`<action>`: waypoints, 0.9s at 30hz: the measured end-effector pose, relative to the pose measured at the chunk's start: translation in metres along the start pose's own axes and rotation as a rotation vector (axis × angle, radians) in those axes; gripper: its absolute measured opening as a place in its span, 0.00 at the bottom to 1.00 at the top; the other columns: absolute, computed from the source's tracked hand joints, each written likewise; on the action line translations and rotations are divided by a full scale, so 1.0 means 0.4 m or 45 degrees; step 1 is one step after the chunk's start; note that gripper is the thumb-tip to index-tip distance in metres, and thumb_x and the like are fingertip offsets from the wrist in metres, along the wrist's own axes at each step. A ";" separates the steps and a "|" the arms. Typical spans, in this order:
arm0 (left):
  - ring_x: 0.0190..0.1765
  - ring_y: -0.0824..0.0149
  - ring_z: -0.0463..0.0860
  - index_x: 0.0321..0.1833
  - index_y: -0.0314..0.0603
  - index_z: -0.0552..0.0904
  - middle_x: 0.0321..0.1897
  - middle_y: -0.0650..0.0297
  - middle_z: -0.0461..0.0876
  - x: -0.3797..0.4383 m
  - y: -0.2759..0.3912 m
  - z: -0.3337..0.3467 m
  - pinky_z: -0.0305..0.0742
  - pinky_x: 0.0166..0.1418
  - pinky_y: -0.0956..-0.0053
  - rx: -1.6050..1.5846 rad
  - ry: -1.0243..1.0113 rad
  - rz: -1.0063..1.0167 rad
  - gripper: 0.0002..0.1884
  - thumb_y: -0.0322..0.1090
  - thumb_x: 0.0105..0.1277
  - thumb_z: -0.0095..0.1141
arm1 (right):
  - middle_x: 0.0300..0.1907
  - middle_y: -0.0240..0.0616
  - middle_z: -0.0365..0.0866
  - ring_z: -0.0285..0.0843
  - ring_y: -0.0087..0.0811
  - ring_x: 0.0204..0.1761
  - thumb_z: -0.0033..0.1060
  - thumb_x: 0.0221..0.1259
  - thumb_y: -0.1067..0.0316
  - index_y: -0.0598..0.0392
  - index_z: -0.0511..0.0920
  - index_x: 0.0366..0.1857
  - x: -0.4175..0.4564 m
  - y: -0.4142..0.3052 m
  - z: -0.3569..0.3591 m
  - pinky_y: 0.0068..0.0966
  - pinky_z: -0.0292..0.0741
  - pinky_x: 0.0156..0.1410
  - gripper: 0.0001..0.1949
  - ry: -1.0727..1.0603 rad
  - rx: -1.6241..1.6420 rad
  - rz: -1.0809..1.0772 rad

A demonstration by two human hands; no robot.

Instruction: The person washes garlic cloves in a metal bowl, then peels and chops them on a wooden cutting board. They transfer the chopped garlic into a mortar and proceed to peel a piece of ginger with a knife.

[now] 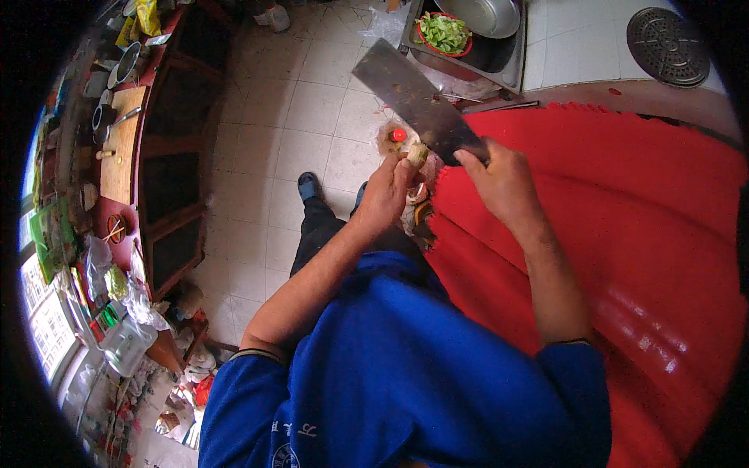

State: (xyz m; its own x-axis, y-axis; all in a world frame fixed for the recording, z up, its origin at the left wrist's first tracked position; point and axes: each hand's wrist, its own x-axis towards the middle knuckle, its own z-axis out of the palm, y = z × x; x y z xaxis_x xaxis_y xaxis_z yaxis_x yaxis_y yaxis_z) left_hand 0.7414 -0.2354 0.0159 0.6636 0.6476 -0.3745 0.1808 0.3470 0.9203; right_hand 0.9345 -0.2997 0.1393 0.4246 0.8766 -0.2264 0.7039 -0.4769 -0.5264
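My right hand [497, 175] grips the handle end of a broad cleaver [415, 96], its dark, speckled blade pointing up and to the left. Just left of the cleaver's lower end, my left hand [386, 190] holds a short, pale piece of vegetable [417, 154] with a greenish tip; its kind I cannot tell. The blade and the piece are close together in view; whether they touch is not clear. Below the hands, near the floor, lies a bag [391, 137] with a red round thing [398, 135] and scraps.
A red cloth [632, 193] covers the surface at right. Beyond it, a metal sink [515, 64] holds a red basket of chopped greens [445, 34] and a metal basin [485, 17]. At left, a wooden cutting board [124, 146] with a knife [126, 117] lies on a cluttered counter.
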 end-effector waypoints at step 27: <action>0.43 0.72 0.76 0.63 0.34 0.77 0.44 0.64 0.81 -0.045 0.026 0.007 0.72 0.47 0.74 -0.527 -0.064 -0.323 0.26 0.54 0.81 0.54 | 0.35 0.55 0.89 0.89 0.57 0.40 0.68 0.71 0.53 0.59 0.85 0.42 -0.051 -0.057 0.001 0.49 0.82 0.45 0.16 -0.057 0.009 -0.058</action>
State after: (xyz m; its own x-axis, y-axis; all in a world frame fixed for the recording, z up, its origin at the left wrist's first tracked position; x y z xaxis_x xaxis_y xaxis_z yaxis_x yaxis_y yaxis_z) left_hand 0.7336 -0.2454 0.0324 0.6720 0.4776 -0.5659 0.0441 0.7370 0.6744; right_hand 0.9094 -0.3066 0.1554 0.3664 0.8994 -0.2383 0.7177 -0.4362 -0.5429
